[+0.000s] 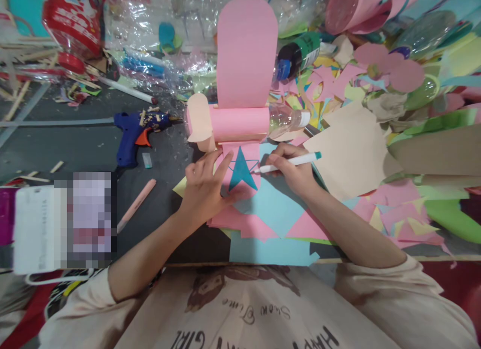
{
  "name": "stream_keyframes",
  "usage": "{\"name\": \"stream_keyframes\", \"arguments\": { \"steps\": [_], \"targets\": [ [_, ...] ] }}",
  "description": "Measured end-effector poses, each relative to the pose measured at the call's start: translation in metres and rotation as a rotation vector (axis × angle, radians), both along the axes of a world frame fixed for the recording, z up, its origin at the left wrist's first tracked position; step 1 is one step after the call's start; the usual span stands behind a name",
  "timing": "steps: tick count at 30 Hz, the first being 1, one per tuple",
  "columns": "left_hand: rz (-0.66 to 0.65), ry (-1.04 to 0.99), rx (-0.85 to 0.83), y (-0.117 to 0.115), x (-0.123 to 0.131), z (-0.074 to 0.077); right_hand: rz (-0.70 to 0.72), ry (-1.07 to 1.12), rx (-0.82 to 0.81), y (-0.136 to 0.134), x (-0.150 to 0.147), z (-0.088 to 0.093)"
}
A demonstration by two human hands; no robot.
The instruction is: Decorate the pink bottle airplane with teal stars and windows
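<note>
My left hand (205, 186) lies with fingers spread on a pink paper piece (242, 186), pressing it flat. A teal star (240, 173) is drawn on that pink paper. My right hand (295, 171) grips a white marker with a teal cap (293, 161), its tip touching the star's right point. Just beyond stands a plastic bottle (287, 121) lying sideways, wrapped in pink paper (240, 122), with a tall rounded pink sheet (246, 51) rising behind it and a peach paper flap (199, 119) at its left end.
A blue glue gun (135, 131) lies on the dark surface to the left, a pink stick (136, 204) nearer me. Coloured paper scraps (406, 214) cover the right side, with a beige sheet (351, 156). A dark bottle (296, 56) and crumpled clear plastic (158, 18) sit behind.
</note>
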State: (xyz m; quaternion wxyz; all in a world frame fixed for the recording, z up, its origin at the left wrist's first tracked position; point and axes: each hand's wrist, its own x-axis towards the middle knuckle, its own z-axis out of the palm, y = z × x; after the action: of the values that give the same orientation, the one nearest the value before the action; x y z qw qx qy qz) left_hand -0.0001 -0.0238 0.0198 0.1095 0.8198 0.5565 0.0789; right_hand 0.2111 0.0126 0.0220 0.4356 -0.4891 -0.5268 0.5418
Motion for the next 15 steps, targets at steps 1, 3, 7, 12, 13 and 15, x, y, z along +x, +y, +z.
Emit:
{"name": "stream_keyframes", "arguments": {
  "steps": [1, 3, 7, 12, 13, 15],
  "targets": [
    [-0.008, -0.001, 0.013, -0.0003, -0.0004, -0.0002, -0.049, 0.000, 0.032, 0.0017, 0.0008, -0.0013],
    [-0.030, 0.001, 0.017, -0.0006, -0.0012, 0.0001, -0.081, -0.011, 0.076, 0.0054, 0.0019, -0.0023],
    [-0.034, -0.010, -0.037, -0.0003, -0.0018, 0.0024, 0.012, -0.023, 0.040, 0.0106, 0.0013, -0.0018],
    [-0.013, -0.006, -0.054, 0.0002, -0.0009, 0.0019, 0.060, -0.023, 0.002, 0.0108, 0.0000, -0.0028],
    [-0.013, -0.004, -0.047, 0.0002, -0.0007, 0.0012, 0.060, -0.033, -0.004, 0.0106, 0.0000, -0.0029],
    [-0.014, -0.001, -0.032, 0.0001, -0.0007, -0.0002, 0.057, -0.050, -0.005, 0.0103, -0.0002, -0.0027]
  ]
}}
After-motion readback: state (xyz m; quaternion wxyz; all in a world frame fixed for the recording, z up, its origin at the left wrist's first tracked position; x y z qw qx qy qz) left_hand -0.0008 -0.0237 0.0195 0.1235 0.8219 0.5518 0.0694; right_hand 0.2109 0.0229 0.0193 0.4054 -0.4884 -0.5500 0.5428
